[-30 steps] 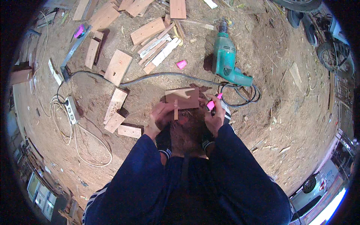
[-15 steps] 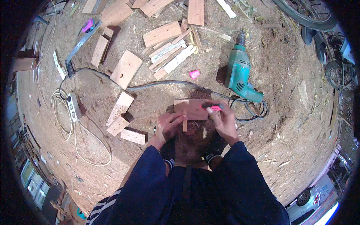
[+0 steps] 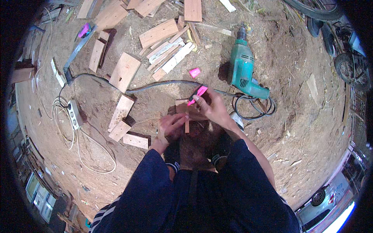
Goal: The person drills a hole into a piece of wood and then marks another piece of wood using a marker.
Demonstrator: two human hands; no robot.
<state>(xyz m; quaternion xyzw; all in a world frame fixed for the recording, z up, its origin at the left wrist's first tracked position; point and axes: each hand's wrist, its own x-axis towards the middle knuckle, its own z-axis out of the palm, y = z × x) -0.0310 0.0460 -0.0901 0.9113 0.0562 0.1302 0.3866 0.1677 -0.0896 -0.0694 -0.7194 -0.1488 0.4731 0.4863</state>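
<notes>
My left hand (image 3: 169,126) is closed, its fingertips pinching a thin wooden strip (image 3: 187,126) at the edge of a flat wooden board (image 3: 181,103). My right hand (image 3: 214,106) grips a slim pink-and-black tool (image 3: 199,93) above that board; its exact kind is not clear. The tool's lower end points down toward the strip and my left fingertips. My right hand and the tool hide part of the board, and both hands are close together over the shaded ground between my feet.
A green electric drill (image 3: 243,70) lies on the right with its coiled cord (image 3: 254,112). Wood blocks (image 3: 125,72) and slats (image 3: 167,56) lie ahead and left. A small pink piece (image 3: 194,72) lies beyond the board. At left are a power strip (image 3: 75,114) and a metal square (image 3: 79,50).
My right hand has moved left and slightly away from me, bringing the pink-and-black tool over the strip and turning it to a slant. My left hand still pinches the strip.
</notes>
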